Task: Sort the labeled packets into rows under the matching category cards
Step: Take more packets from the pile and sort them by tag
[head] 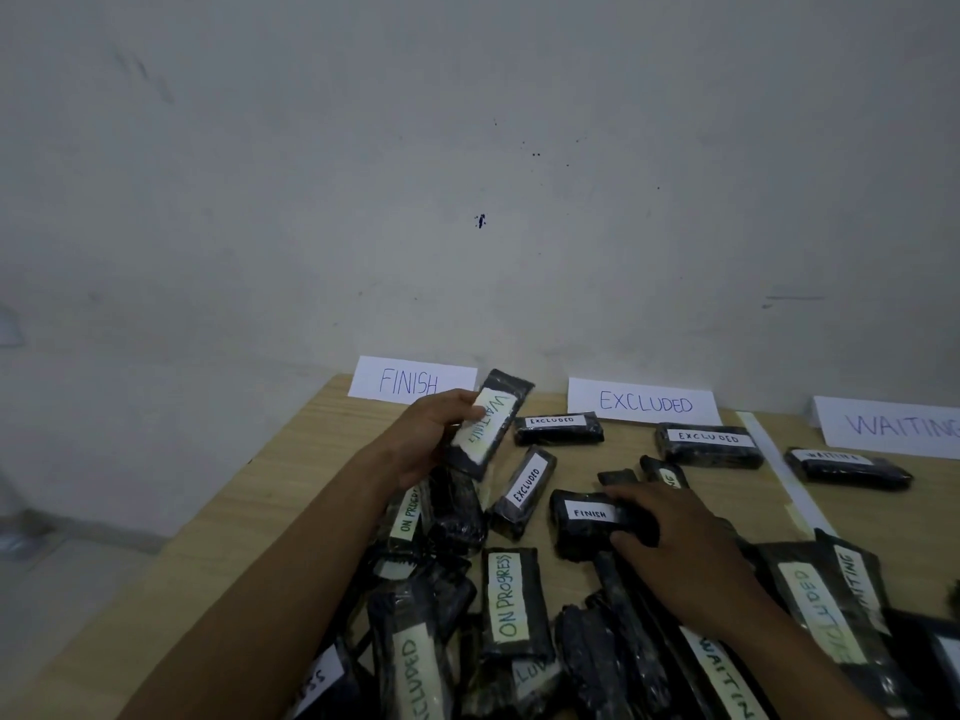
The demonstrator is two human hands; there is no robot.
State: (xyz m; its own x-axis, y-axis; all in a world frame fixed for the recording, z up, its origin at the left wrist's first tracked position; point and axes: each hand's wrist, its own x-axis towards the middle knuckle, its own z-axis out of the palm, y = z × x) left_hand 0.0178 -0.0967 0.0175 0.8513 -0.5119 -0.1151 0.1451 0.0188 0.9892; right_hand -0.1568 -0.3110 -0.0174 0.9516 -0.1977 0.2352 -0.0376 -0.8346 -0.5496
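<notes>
Cluttering table (301, 475), jumbled packet pile (514, 605)

Category cards, three: FINISH card (413, 381), EXCLUDED card (644, 402), WAITING card (893, 426). Black packets with readable labels, twelve: EXCLUDED packet (558, 427), five; WAITING packet (849, 466), four; ON PROGRESS packet (511, 600), two; FINISH packet (589, 514), one. Further packets in the near heap carry cut-off or hidden labels and cannot be counted.
</notes>
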